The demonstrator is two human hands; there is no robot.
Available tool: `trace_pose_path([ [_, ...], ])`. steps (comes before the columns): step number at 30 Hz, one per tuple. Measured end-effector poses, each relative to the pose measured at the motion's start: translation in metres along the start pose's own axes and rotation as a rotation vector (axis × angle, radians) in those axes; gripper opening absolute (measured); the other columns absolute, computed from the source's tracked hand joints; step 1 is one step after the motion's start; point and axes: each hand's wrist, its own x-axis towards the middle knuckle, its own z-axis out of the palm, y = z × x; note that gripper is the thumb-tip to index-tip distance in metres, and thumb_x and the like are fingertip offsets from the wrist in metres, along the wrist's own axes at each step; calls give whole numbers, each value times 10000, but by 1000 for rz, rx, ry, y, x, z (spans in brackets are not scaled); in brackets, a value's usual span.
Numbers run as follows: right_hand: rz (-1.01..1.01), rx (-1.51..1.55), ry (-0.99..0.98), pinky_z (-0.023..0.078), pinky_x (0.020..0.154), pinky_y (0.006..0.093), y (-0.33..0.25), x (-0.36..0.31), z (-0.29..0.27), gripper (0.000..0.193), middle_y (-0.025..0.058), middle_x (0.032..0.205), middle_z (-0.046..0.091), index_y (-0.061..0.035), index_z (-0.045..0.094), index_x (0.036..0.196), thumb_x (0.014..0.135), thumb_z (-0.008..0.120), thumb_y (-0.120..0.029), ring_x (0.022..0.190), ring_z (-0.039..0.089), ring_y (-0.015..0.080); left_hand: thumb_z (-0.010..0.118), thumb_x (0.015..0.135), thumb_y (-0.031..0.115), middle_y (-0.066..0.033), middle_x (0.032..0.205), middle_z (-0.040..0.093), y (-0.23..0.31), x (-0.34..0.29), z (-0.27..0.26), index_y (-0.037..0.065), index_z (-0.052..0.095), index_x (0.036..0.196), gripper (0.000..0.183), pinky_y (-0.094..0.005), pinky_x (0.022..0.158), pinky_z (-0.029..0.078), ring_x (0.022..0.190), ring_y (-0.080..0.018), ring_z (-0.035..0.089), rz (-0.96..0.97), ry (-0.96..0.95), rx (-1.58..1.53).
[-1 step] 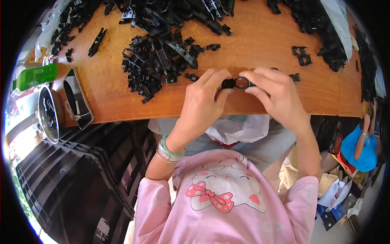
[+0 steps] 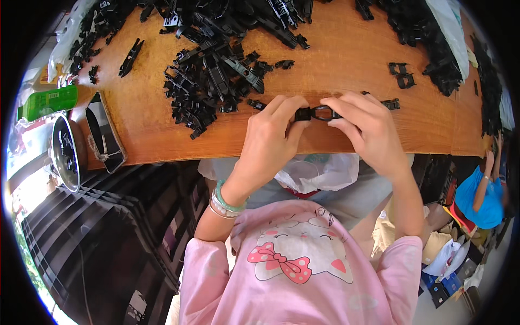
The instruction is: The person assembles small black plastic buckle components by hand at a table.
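My left hand (image 2: 271,132) pinches a small black plastic block (image 2: 303,114) between thumb and fingers, just above the table's near edge. Facing it, my right hand (image 2: 368,123) grips a black plastic piece with an open loop (image 2: 336,115). The loop's end meets the block or lies right against it; I cannot tell whether they are joined. My fingers hide the outer ends of both pieces. A short black part (image 2: 256,104) lies beside my left fingers, and another small black part (image 2: 391,104) lies beyond my right hand.
Heaped black plastic parts (image 2: 216,76) cover the wooden table (image 2: 336,59) at the back left, with another pile (image 2: 441,65) back right. A phone (image 2: 105,132), a metal bowl (image 2: 76,138) and a green bottle (image 2: 51,102) stand left. Another person (image 2: 479,200) is far right.
My right hand has shifted very slightly to the right with the looped piece. My left hand stays almost where it was, still pinching the block.
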Motion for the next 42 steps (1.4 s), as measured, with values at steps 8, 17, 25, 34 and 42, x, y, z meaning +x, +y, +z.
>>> trace_pose_path([
  [8,167,453,117,460,648,312,-12,-27,7,408,82,865,597,-19,657,1109,717,656,94,740,553,223,655,872,107,-56,773,593,6,-28,-21,-55,630,940,178,-225,487,433,582,-116,583,-357,-172,-745],
  [17,-24,443,55,442,648,336,-20,-32,13,428,82,844,579,-16,661,1077,660,666,77,762,562,230,669,879,171,-78,745,617,28,-38,-22,-86,644,914,261,-212,427,432,545,-130,611,-411,-255,-928],
  [25,-99,18,2,389,677,361,-30,-31,11,355,54,842,570,-15,643,1030,678,674,-53,760,544,228,691,849,103,-45,688,598,32,-38,-12,-47,651,844,155,-217,451,421,540,-96,585,-553,-142,-596],
  [34,39,1,301,440,755,385,-7,16,17,146,92,843,589,-26,673,886,741,692,-34,814,555,273,739,794,191,-75,707,589,-10,-20,-22,37,577,840,228,-304,443,415,514,-219,565,-66,387,582],
  [42,47,62,121,475,646,442,-18,104,70,193,172,736,630,9,666,779,741,703,-177,693,612,375,683,816,177,-86,718,605,-6,-24,-29,32,561,840,191,-356,466,441,535,-274,594,-60,281,634],
])
